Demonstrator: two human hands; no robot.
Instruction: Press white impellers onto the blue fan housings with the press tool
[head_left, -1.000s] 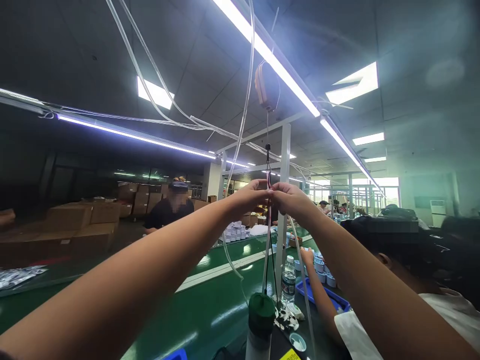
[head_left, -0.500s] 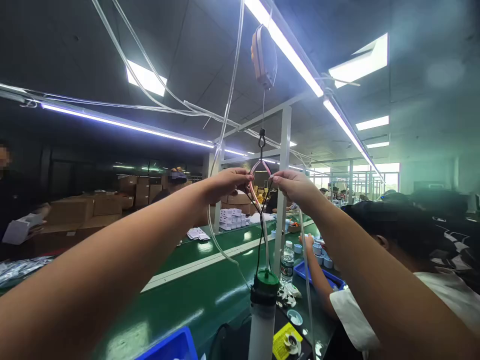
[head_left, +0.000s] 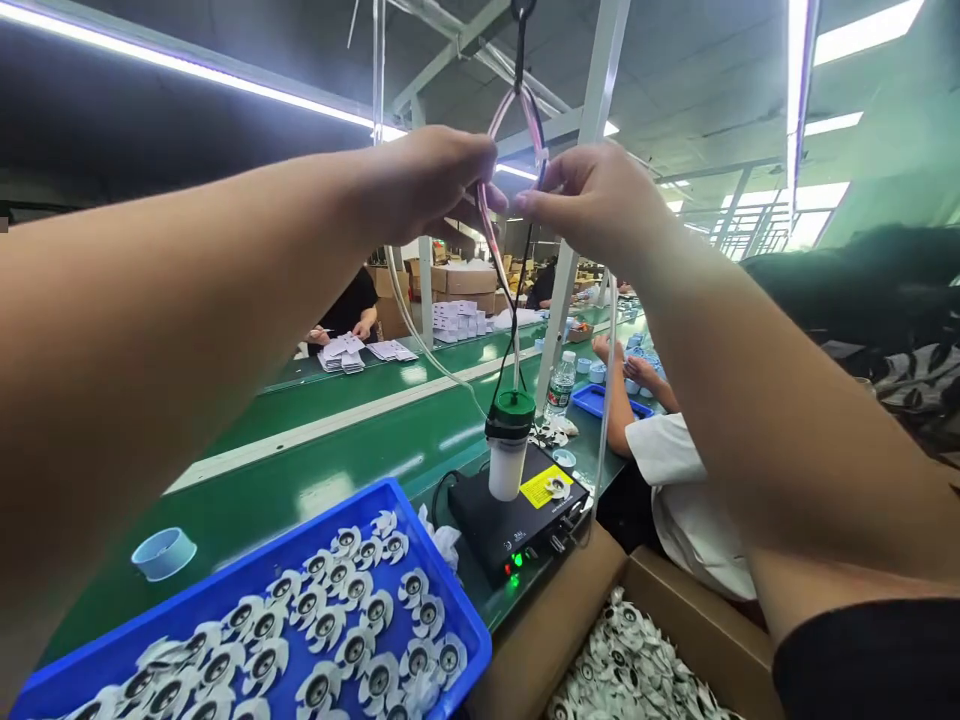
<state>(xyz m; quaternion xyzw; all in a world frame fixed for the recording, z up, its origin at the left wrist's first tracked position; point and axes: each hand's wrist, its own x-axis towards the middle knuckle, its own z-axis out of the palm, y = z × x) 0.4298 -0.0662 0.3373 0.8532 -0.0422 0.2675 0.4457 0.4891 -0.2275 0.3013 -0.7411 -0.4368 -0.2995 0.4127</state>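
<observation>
A loop of clear tubing and thin black cord hangs from a black hook in front of me. My left hand has its fingers closed about the left side of the loop, on the tubing. On the right side, my right hand pinches the black cord between thumb and fingers. Below hangs a white translucent cylinder with a green cap, strapped by a black band. It is over a black control box with lit green and red lights.
A blue tray holds several small white fan wheels; a cardboard box holds more. A light-blue cup and a water bottle stand on the green bench. Co-workers' hands work at the right and across the bench.
My view has tilted down, bringing the tray, control box and cardboard box into sight. Both hands stay raised at the loop, now higher in the picture.
</observation>
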